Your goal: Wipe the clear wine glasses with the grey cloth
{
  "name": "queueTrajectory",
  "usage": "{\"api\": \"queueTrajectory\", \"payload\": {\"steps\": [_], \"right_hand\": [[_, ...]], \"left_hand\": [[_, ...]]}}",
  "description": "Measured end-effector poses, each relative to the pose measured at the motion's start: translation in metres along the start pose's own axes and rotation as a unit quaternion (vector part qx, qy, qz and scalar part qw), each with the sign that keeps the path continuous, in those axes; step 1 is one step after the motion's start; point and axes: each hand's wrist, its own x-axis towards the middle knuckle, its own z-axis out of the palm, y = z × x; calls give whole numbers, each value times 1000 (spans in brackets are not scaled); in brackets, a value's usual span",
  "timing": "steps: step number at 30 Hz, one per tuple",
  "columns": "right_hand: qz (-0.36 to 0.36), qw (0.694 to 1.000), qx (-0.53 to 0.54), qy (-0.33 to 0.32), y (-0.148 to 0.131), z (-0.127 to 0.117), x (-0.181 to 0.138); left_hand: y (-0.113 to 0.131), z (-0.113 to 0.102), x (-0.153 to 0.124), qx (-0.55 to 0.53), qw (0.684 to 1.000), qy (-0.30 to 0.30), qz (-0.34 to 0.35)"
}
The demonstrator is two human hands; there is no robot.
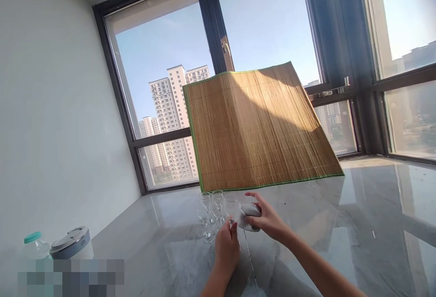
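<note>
My left hand (227, 245) is closed with its fingertips at the lower part of a small clear stemmed glass (230, 202), which appears to be in its grip. Right beside that glass, my right hand (269, 220) grips a bunched grey-white cloth (245, 221), the index finger raised off it. Several more clear stemmed glasses (205, 202) stand upright close together, just left of and beyond my left hand. Their outlines overlap, and the held glass's base is hidden by my fingers.
A bamboo mat (245, 133) with green edging leans against the window behind the glasses. The glossy grey marble surface (153, 251) spreads beneath everything. At the lower left are a lidded cup (72, 242) and a clear bottle with a teal cap (32, 238), both partly blurred out.
</note>
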Motion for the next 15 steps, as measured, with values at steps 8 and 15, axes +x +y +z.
{"api": "queueTrajectory", "payload": {"steps": [8, 15], "right_hand": [[-190, 916, -315, 159, 4, -9, 0], [-101, 884, -428, 156, 11, -22, 4]], "left_hand": [[7, -8, -3, 113, 992, -52, 23], [12, -15, -4, 129, 987, -31, 89]]}}
